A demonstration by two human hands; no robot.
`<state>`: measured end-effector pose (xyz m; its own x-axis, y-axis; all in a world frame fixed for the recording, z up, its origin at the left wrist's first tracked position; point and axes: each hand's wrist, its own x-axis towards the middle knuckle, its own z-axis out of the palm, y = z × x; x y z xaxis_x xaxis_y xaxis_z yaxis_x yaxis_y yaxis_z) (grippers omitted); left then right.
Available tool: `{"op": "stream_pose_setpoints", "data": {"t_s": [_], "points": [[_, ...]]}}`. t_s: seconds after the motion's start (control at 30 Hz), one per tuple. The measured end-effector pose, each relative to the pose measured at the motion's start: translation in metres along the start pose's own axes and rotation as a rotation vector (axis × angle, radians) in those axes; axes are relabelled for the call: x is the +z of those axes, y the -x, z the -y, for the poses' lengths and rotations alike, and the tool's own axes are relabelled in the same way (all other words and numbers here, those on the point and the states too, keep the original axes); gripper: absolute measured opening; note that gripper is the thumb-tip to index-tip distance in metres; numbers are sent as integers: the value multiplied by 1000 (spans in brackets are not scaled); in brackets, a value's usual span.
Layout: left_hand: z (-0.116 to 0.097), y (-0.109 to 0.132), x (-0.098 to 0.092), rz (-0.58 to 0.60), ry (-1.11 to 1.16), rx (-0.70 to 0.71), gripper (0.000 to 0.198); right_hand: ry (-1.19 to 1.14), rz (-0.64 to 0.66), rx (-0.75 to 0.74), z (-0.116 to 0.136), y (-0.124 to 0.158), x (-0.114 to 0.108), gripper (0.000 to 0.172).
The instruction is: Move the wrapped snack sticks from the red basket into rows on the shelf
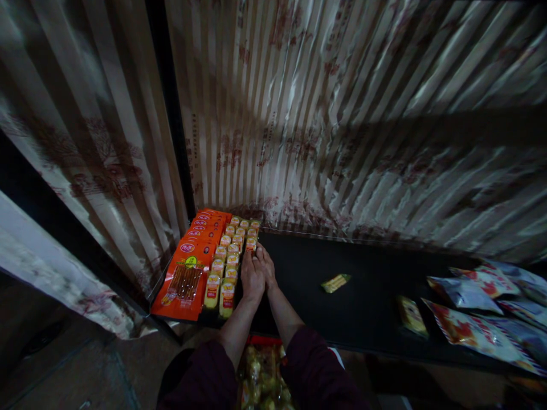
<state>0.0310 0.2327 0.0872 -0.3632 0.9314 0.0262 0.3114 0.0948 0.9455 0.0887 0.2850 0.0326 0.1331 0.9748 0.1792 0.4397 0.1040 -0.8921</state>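
Note:
My left hand (253, 278) and my right hand (266, 265) are side by side at the near end of the rightmost row of small snacks. Their fingers are closed around a yellow-wrapped snack packet (251, 244), whose lower part they hide. To the left, more yellow packets with red-and-white labels (212, 289) lie in two rows close to my left wrist. Beyond these, orange bags of brown stick-shaped snacks (186, 279) overlap in a row.
The black shelf (294, 267) stretches right, bearing a loose yellow-green packet (335, 283), another yellowish packet (412, 316) and several white-and-red bags (478, 336). Below my forearms is a red-rimmed container of yellow packets (265, 370). A striped curtain (273, 114) hangs behind, beside a dark post (171, 97).

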Motion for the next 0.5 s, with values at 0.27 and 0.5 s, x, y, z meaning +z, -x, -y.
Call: {"op": "stream_pose_setpoints", "data": {"t_s": [0.27,0.5], "points": [[14,-7,6,-15,-1,45,42,-3,1,-1,-3,0,2,42],[30,-11,14,-27,-11,87,44,60,23,-2,-4,1,3,42]]}}
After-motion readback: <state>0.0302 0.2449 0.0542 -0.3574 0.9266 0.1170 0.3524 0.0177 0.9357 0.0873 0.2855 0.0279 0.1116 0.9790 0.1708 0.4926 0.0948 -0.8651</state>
